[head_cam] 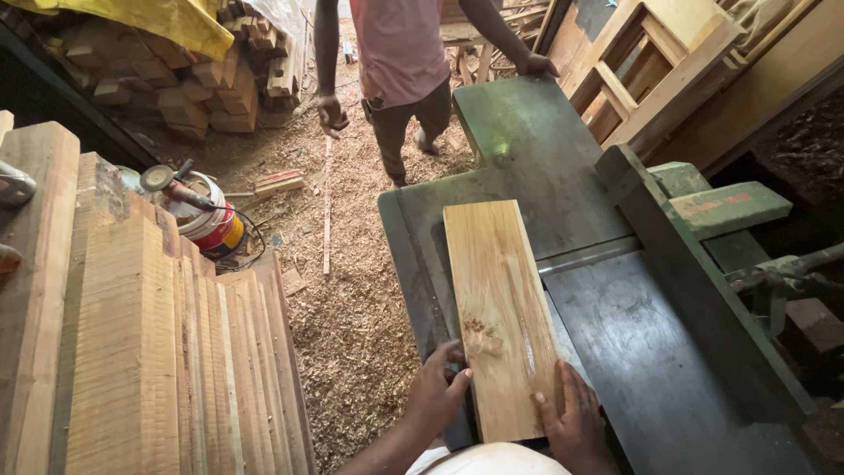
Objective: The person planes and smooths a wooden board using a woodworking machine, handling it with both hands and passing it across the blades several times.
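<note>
A pale wooden board (pixel 501 308) lies flat on the green metal machine table (pixel 527 149), its long side running away from me. My left hand (pixel 437 393) grips the board's near left edge with the fingers curled against it. My right hand (pixel 576 420) presses flat on the board's near right corner. The far end of the board reaches the table's middle, left of the upright green fence (pixel 686 281).
Another person (pixel 400 62) stands at the table's far end, one hand on it. A stack of sawn planks (pixel 149 352) fills the left side. A paint tin (pixel 211 224) with a tool on top, sawdust floor (pixel 352 325), wood offcuts (pixel 176 79) and wooden frames (pixel 655 66) lie around.
</note>
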